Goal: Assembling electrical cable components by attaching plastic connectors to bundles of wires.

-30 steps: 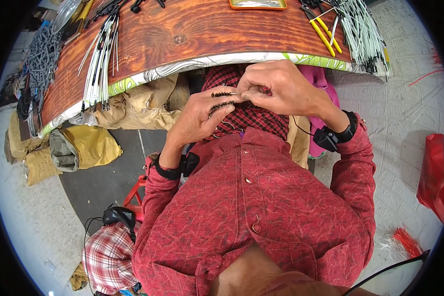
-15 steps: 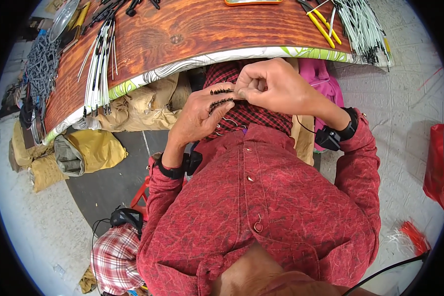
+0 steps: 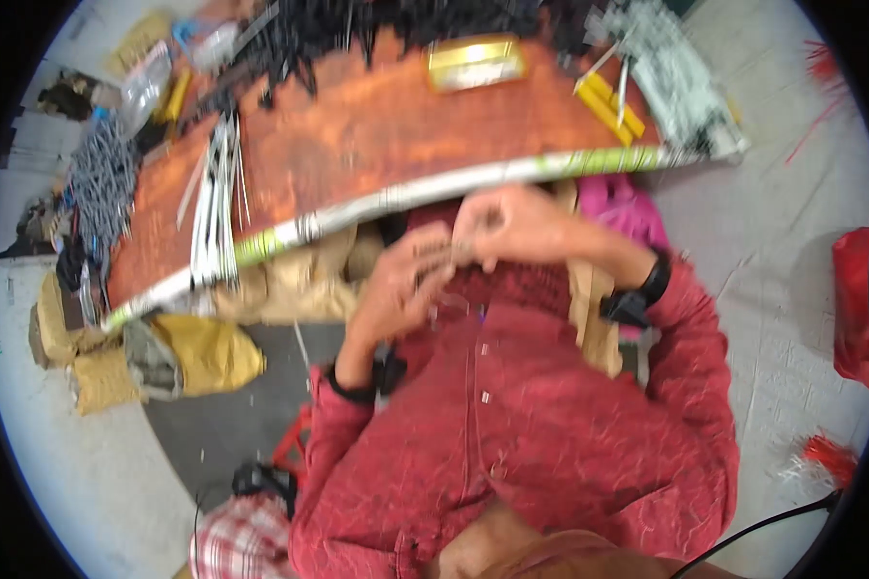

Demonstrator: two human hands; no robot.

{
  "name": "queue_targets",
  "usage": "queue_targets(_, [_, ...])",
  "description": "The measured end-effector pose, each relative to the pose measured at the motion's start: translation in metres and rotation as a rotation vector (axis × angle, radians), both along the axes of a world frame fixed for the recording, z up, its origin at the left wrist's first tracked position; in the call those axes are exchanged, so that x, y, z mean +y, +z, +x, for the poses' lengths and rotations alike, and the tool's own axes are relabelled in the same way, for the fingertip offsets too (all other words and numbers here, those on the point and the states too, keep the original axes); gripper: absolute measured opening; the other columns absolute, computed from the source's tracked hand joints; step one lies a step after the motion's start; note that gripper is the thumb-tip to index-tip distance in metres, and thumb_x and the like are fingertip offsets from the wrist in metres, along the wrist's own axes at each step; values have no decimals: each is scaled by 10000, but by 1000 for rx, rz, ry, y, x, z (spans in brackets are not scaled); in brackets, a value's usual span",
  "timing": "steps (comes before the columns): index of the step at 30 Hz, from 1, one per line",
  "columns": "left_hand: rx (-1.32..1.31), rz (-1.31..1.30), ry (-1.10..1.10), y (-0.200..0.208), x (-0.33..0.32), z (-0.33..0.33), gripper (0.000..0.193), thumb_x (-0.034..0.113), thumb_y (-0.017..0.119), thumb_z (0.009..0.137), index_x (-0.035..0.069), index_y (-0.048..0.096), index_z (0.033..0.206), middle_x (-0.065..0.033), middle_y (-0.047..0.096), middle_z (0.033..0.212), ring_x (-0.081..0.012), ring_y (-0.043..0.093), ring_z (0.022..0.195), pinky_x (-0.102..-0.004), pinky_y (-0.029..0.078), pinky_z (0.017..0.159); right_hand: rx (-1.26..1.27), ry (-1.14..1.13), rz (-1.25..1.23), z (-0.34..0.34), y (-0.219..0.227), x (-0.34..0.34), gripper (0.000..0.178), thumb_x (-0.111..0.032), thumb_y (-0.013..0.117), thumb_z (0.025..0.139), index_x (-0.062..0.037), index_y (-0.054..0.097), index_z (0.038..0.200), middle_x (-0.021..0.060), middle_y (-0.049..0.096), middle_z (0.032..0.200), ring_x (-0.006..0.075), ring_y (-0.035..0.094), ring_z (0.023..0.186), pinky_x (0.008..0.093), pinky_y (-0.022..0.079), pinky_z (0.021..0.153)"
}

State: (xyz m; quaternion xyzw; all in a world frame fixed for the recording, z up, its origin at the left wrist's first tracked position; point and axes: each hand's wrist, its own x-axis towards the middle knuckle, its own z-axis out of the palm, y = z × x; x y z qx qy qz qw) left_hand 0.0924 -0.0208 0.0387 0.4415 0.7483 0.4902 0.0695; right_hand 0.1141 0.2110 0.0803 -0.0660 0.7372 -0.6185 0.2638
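At twelve o'clock, the right hand [image 3: 515, 225] meets the left hand [image 3: 398, 282], fingers bent close together; blur hides whether they clamp anything. Yellow-handled pliers [image 3: 601, 109] lie toward one o'clock.

Left hand [image 3: 402, 282] beside right hand [image 3: 515, 228]

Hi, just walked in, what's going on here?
Someone in a red shirt has both bare hands together over the lap, in front of a wooden table. The left hand and right hand meet at the fingers; what is between them is too blurred to make out. On the table lie bundled pale rods at left, a yellow tray and a yellow-handled tool.
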Motion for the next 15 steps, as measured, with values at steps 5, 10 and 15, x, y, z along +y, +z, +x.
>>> queue_targets(5, [-61, -24, -15, 4, -6, 4, 194, 106, 621, 898, 22, 708, 1050, -193, 660, 1119, -364, 596, 1116, -430, 466, 974, 191, -31, 15, 7, -4, -6, 104, -124, 667, 884, -20, 674, 886, 45, 686, 786, 93, 625, 686, 263, 515, 628])
queue_targets(10, [-71, -11, -76, 12, -2, -3, 199, 109, 581, 919, 27, 709, 1048, -160, 687, 1088, -345, 602, 1106, -426, 468, 970, 531, 41, 259, 2, 10, 0, 114, -134, 683, 853, -21, 674, 872, 66, 679, 758, 110, 623, 672, 286, 504, 614])
queue_targets(15, [-135, 48, -97, 16, 5, -25, 215, 127, 552, 944, 14, 707, 1042, -129, 705, 1055, -305, 618, 1075, -402, 470, 959, 865, -75, 376, -37, 11, 24, 93, -133, 657, 851, -40, 669, 852, 92, 663, 776, 246, 639, 688, 346, 504, 620])
